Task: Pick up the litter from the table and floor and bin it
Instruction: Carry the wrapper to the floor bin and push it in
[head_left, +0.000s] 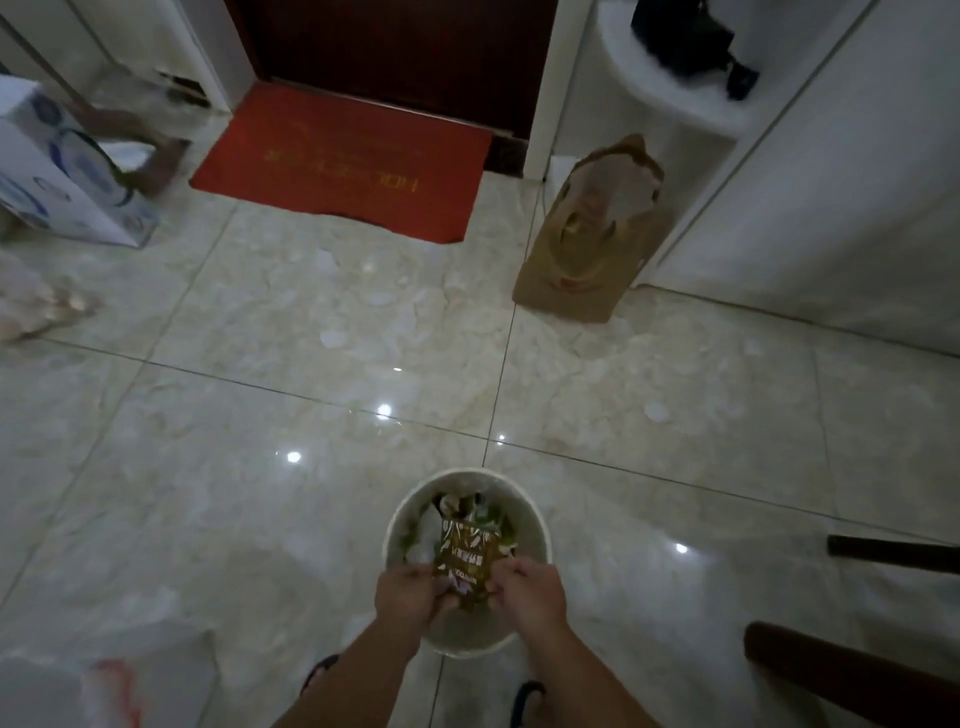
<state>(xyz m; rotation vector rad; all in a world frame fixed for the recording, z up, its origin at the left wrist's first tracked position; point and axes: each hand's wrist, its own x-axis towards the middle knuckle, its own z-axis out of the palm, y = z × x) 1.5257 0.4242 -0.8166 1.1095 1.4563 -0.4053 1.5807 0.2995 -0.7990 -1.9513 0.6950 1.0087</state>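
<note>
A round white bin stands on the tiled floor at the bottom centre, partly filled with crumpled wrappers and white paper. Over its near rim I hold a brown and gold snack wrapper upright. My left hand grips its lower left corner together with some small crumpled scraps. On the lower right edge of the wrapper my right hand pinches it. Both forearms reach in from the bottom edge.
A brown paper bag leans by the white cabinet on the right. A red doormat lies before the dark door. A blue-and-white box sits far left. Dark wooden furniture legs at lower right; a plastic bag at lower left.
</note>
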